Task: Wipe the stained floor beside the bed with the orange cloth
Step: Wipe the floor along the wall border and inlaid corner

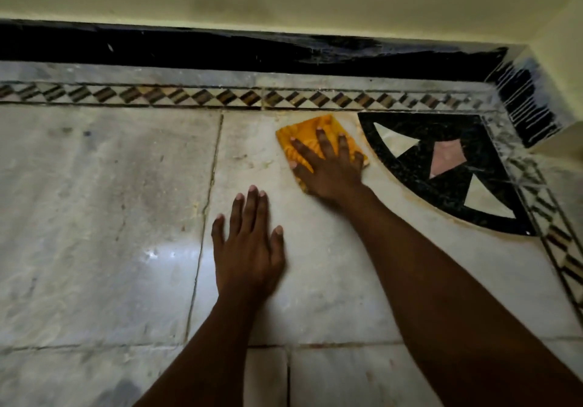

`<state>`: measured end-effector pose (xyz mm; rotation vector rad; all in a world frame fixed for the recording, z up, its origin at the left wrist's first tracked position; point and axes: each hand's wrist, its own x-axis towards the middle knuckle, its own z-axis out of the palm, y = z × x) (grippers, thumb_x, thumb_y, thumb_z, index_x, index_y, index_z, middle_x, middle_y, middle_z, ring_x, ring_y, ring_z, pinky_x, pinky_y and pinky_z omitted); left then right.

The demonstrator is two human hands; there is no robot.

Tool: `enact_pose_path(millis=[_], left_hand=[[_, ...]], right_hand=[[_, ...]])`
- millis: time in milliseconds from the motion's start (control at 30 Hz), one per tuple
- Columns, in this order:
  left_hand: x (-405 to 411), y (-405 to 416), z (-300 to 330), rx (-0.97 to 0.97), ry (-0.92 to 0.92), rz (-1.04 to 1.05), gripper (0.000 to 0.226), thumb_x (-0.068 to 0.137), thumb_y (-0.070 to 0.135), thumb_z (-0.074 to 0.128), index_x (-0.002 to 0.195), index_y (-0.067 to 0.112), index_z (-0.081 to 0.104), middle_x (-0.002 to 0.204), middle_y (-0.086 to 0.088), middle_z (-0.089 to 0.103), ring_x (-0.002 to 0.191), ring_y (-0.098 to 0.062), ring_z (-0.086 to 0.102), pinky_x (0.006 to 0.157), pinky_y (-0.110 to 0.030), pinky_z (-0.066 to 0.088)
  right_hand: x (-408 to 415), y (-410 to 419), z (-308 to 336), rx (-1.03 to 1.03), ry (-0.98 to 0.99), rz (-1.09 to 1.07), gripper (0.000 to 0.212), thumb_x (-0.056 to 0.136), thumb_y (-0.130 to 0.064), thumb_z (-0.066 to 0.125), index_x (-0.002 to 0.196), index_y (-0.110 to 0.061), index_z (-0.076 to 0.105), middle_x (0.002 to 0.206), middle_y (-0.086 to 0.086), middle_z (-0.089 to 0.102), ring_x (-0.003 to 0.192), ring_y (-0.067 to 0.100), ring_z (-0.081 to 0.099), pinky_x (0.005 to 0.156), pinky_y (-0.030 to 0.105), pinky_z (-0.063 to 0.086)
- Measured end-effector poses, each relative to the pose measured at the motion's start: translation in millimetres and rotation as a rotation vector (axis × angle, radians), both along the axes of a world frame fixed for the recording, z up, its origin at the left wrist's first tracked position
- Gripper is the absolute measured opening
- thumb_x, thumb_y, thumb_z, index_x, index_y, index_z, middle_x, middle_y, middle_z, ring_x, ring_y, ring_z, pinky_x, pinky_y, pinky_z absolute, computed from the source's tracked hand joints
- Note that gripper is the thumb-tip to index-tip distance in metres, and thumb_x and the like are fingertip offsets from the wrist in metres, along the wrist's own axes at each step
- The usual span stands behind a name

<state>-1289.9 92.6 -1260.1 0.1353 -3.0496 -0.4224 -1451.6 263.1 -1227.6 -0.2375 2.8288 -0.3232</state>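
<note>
Your right hand's fingers (321,140) are spread flat and pressing down on the folded orange cloth (315,132); they are not curled around it, only pinning it under the palm. That right hand (328,170) holds the cloth against the pale grey marble floor slab (315,280), near the chequered brown-and-white inlaid border strip (220,96) and just beside the black quarter-circle corner inlay with pale and pink triangles (441,167). Your left hand (249,245) lies open and empty, fingers extended, flat on the same slab as a brace, apart from the cloth.

Yellowish-brown staining shows along the curved edge of the inlay, along the border strip above the cloth, and in flecks to the left of it, so much of the job looks undone. No bed is in view.

Since nothing grips the cloth, a fast stroke could let it slide out or bunch under your palm. A loaded cloth may smear the residue into the dark grout joint (211,186). The slab looks glossy, possibly wet, so your bracing hand could slip if you lean hard on it.
</note>
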Motion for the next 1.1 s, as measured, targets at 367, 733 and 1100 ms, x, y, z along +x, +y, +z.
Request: enact_pose_path(millis=[367,733,1100], left_hand=[[-2.3,0.1,-2.9,0.006,-0.011,0.004,0.071,0.106,0.049,0.028,0.169,0.032,0.001,0.178,0.011,-0.003,0.164,-0.01,-0.003,0.131,-0.05,0.011],[-3.2,0.2,7.9,0.014,-0.053,0.003,0.072,0.106,0.049,0.03,0.17,0.028,0.004,0.178,0.008,-0.003,0.164,-0.012,-0.002,0.13,-0.051,0.011],[-2.1,1.1,6.7,0.005,-0.043,0.006,0.072,0.106,0.048,0.032,0.17,0.027,0.007,0.178,0.007,0.0,0.165,-0.014,0.001,0.129,-0.053,0.015]], right_hand=[[-51.2,28.5,-1.4,0.052,0.017,-0.406,0.064,0.099,-0.076,0.022,0.157,-0.062,0.0,0.175,-0.005,-0.012,0.159,0.041,-0.01,0.12,0.074,0.0],[19.7,37.6,-11.4,0.029,0.172,-0.114,0.061,0.098,-0.067,0.026,0.157,-0.052,0.03,0.172,0.0,0.021,0.155,0.039,0.022,0.119,0.062,0.019],[18.0,-28.0,-13.4,0.016,0.151,0.043,0.058,0.098,-0.07,0.021,0.156,-0.062,0.018,0.175,-0.006,0.008,0.16,0.036,0.01,0.12,0.067,0.014]])
